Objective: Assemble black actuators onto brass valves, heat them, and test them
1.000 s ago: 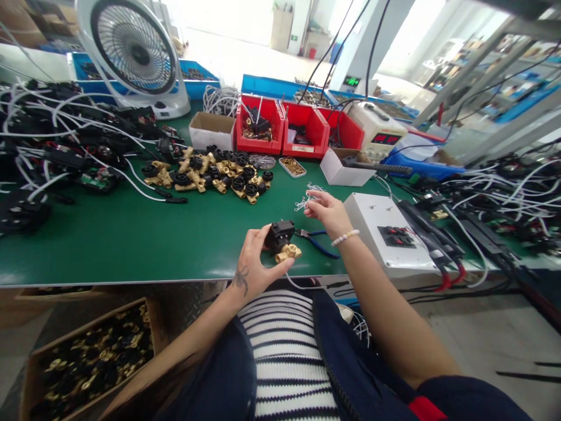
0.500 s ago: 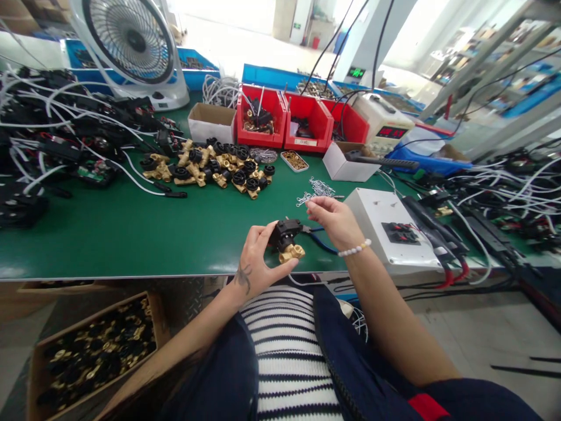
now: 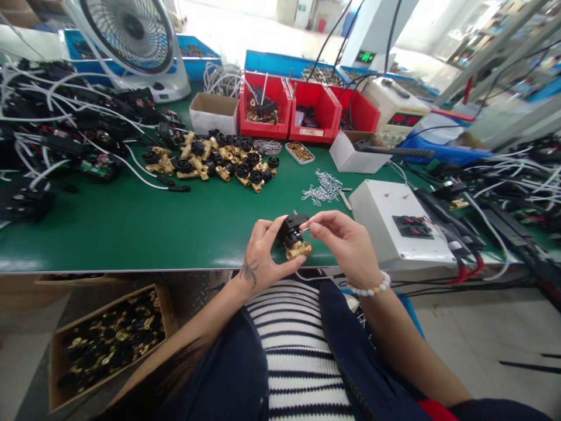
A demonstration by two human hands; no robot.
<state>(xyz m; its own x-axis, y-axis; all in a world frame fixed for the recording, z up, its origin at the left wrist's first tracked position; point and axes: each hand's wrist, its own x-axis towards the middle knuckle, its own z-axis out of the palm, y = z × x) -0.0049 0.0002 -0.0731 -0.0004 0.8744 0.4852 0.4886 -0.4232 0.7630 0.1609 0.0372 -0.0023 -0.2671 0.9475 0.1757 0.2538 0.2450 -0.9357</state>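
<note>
My left hand (image 3: 262, 257) is closed around a brass valve (image 3: 298, 251) topped by a black housing (image 3: 289, 228), held just above the bench's front edge. Between the thumb and forefinger of my right hand (image 3: 344, 240) is a thin metal cotter pin (image 3: 305, 230), its tip at the neck between housing and brass body. Whether the pin has entered the neck cannot be made out. A heap of similar cotter pins (image 3: 323, 188) lies on the green bench (image 3: 210, 225) beyond my hands.
Brass fittings with black caps (image 3: 214, 158) are heaped at the back. Behind them stand red bins (image 3: 313, 131) and a small tray of brass parts (image 3: 300, 152). A white switch box (image 3: 385, 216) is on the right, cabled units (image 3: 56, 152) on the left. A carton of fittings (image 3: 109, 345) sits below.
My right hand has come from beside the cotter pin heap down to the valve, bringing a pin against its neck. It now covers the blue-handled pliers. My left hand keeps its hold.
</note>
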